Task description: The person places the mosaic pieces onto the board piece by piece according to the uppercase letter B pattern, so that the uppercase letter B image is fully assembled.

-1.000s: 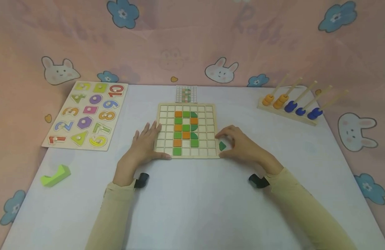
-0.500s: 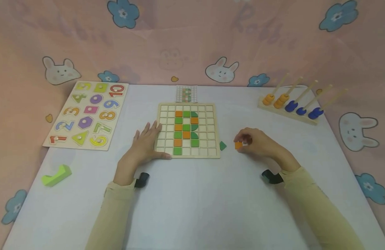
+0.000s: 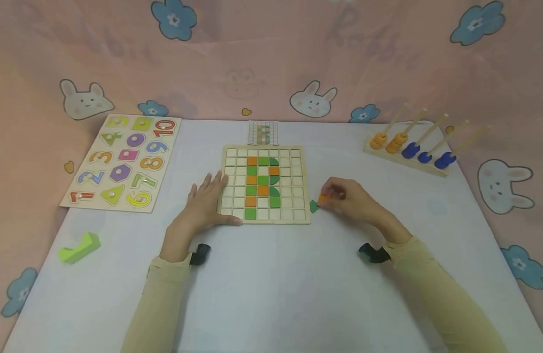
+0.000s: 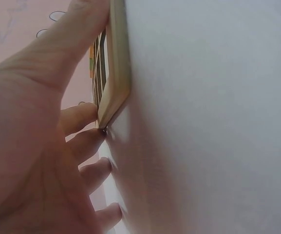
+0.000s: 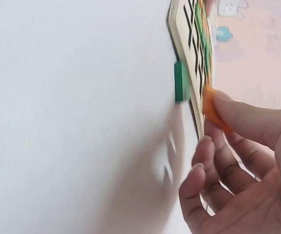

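Observation:
A wooden grid board (image 3: pixel 290 219) lies mid-table, with orange and green tiles set in some of its squares. My left hand (image 3: pixel 201 203) rests at its left side, fingers spread along the edge and thumb on the near left corner. In the right wrist view, an orange tile (image 5: pixel 212 108) is pinched between the thumb and fingers of my right hand (image 3: pixel 353 200), off the board's right side. Beside the board's right edge lies a loose green tile (image 3: pixel 314 206), just left of the held one. Fingers partly hide the orange tile in the head view.
Behind the board lies a small pattern card (image 3: pixel 263 133). To the left are a number puzzle board (image 3: pixel 117 164) and a light green curved block (image 3: pixel 79 248). A peg stand with orange and blue beads (image 3: pixel 408 152) stands at the back right.
My right hand first moved right from the board's edge, showing the orange tile in its pinch, then came back left towards the green tile. The left hand stays in place.

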Motion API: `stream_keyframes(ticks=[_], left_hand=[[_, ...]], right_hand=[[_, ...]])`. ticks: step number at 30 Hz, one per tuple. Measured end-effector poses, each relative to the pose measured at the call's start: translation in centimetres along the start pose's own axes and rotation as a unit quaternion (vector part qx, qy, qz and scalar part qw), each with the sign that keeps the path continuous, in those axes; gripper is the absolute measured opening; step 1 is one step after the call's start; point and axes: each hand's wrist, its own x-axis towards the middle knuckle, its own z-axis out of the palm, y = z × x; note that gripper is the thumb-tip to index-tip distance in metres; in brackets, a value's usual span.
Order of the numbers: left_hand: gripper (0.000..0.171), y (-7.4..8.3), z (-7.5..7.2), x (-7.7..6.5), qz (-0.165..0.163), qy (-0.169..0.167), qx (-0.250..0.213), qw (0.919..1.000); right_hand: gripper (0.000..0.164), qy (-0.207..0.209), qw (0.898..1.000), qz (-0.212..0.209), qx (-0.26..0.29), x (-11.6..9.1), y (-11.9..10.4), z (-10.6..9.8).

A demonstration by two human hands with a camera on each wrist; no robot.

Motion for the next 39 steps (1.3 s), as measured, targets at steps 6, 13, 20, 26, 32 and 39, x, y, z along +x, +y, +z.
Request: stream_keyframes(ticks=[6, 13, 20, 26, 32, 39], left_hand=[[0.131, 0.0, 0.0, 0.0, -0.001, -0.001, -0.008, 1.0], [0.13, 0.1, -0.1, -0.1, -0.001, -0.001, -0.015, 0.9999], [0.131, 0.2, -0.3, -0.1, -0.001, -0.006, -0.017, 0.9998], [0.13, 0.1, -0.3, 0.0, 0.0, -0.008, -0.015, 0.9999], [0.13, 0.0, -0.3, 0.0, -0.003, -0.007, -0.014, 0.9999], [0.131, 0.0, -0.1, 0.1, -0.002, -0.008, -0.012, 0.9999]], right_hand=[[0.016, 0.02, 1.0, -0.011, 0.019, 1.0, -2.1, 2.1], [0.015, 0.018, 0.998, -0.033, 0.04, 1.9, -4.0, 5.2], [0.006, 0.025, 0.995, -0.068, 0.062, 2.6, -5.4, 7.5], [0.005, 0.029, 0.996, -0.067, 0.052, 3.3, -6.2, 8.7], [0.006, 0.037, 0.995, -0.085, 0.037, 3.7, -6.8, 9.3], [0.005, 0.032, 0.997, -0.065, 0.005, 3.8, -7.1, 9.7]])
